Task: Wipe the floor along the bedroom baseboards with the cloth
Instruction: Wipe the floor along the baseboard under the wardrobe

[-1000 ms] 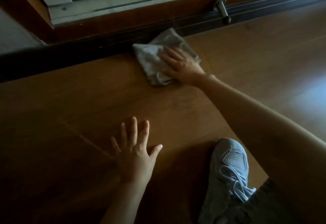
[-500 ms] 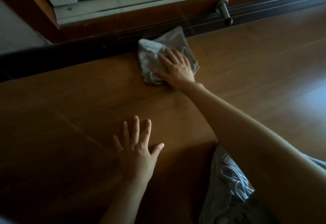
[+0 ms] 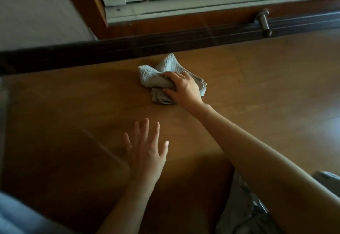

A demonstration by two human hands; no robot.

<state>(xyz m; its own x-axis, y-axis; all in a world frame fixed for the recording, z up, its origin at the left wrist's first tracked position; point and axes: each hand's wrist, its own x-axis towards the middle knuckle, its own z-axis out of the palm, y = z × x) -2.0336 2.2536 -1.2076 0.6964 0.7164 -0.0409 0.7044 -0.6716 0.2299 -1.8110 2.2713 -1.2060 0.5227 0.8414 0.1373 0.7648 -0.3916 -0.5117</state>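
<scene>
Right hand reaches forward on an extended arm, fingers curled over and gripping the bunched grey cloth, which lies on the wooden floor near the dark baseboard but apart from it. Left hand lies flat on the floor nearer the body, fingers straight and spread, holding nothing. A metal door stop projects from the baseboard to the right. The cloth's underside is hidden beneath the palm; a shoe at lower right is partly covered by the right forearm.
</scene>
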